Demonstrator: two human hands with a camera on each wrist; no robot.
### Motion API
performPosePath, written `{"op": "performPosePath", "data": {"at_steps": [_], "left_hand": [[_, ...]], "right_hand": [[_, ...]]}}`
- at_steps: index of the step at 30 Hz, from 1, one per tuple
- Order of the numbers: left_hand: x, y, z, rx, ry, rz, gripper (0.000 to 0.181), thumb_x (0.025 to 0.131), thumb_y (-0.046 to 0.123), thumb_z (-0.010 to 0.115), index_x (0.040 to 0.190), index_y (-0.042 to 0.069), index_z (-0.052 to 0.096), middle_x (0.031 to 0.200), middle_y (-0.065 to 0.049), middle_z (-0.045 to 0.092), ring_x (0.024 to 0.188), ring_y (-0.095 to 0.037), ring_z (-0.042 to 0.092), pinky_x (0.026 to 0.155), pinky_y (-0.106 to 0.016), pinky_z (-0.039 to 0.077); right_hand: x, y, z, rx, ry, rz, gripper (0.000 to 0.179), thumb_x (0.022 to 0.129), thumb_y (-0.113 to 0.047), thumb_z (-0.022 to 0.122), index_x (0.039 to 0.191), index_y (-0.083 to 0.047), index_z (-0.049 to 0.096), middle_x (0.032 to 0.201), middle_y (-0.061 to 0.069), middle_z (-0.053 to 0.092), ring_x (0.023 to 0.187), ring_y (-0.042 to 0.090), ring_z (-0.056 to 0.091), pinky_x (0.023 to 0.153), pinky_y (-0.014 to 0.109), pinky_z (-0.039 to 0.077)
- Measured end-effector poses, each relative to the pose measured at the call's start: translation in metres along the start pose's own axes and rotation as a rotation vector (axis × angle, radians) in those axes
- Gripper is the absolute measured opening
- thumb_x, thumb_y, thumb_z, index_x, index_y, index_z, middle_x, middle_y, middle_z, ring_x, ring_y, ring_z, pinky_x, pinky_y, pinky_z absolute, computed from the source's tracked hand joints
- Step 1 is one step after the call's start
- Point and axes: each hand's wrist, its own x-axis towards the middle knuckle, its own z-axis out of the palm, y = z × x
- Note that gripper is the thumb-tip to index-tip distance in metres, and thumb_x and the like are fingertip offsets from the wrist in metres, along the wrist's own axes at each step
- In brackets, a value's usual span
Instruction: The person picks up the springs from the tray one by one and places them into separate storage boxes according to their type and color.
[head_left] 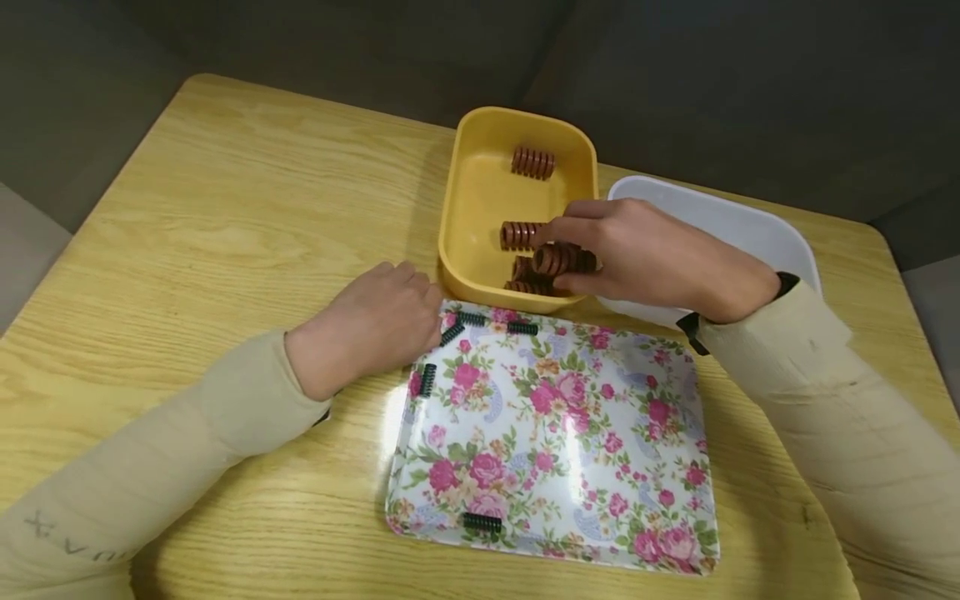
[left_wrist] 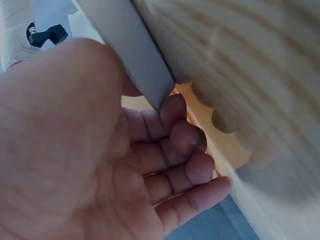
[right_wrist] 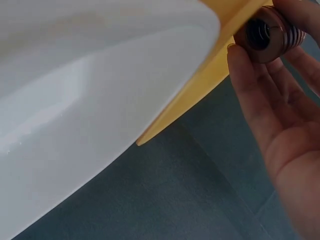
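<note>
My right hand (head_left: 637, 250) pinches a thick brown spring (head_left: 557, 259) between thumb and fingers, over the near right part of the yellow bin (head_left: 483, 154). In the right wrist view, the open end of this brown spring (right_wrist: 260, 37) faces the camera. Several more brown springs (head_left: 533, 162) lie in the bin, some partly hidden by the hand. My left hand (head_left: 375, 325) grips the far left corner of the floral tray (head_left: 525, 467). In the left wrist view, the fingers curl at the tray's edge (left_wrist: 135, 55), the thumb mostly hidden behind it.
Several small dark green springs lie on the tray, one green spring (head_left: 482, 522) near its front edge and the others around the far left corner. A white bin (head_left: 750, 221) stands right of the yellow one, behind my right forearm. All stand on a wood-grain table (head_left: 225, 208).
</note>
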Motion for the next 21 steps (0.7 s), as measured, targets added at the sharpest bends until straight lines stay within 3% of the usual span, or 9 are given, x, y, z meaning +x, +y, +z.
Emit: {"op": "performPosePath", "data": {"at_steps": [7, 14, 21], "left_hand": [[0.001, 0.002, -0.001, -0.01, 0.024, 0.001, 0.034, 0.105, 0.029, 0.054, 0.075, 0.012, 0.051, 0.076, -0.004, 0.052, 0.071, -0.02, 0.045, 0.062, -0.031, 0.04], [0.0, 0.004, -0.002, 0.001, 0.016, 0.007, 0.033, 0.104, 0.028, 0.055, 0.076, 0.012, 0.052, 0.077, -0.004, 0.053, 0.072, -0.02, 0.046, 0.062, -0.031, 0.041], [-0.001, 0.005, -0.002, 0.002, 0.032, 0.008, 0.032, 0.104, 0.027, 0.055, 0.076, 0.011, 0.054, 0.076, -0.004, 0.054, 0.071, -0.02, 0.046, 0.062, -0.032, 0.043]], "right_hand": [[0.005, 0.0, 0.005, 0.017, -0.047, 0.038, 0.04, 0.089, -0.016, 0.08, 0.127, -0.01, 0.071, 0.099, 0.008, 0.069, 0.072, 0.015, 0.059, 0.068, 0.034, 0.052], [0.012, -0.002, 0.008, 0.074, -0.121, 0.08, 0.036, 0.088, -0.015, 0.081, 0.123, -0.011, 0.072, 0.106, 0.006, 0.072, 0.085, 0.016, 0.066, 0.078, 0.038, 0.057], [0.018, 0.001, 0.012, 0.147, -0.175, 0.068, 0.033, 0.088, -0.014, 0.081, 0.121, -0.014, 0.073, 0.112, 0.003, 0.074, 0.093, 0.014, 0.065, 0.082, 0.037, 0.056]]}}
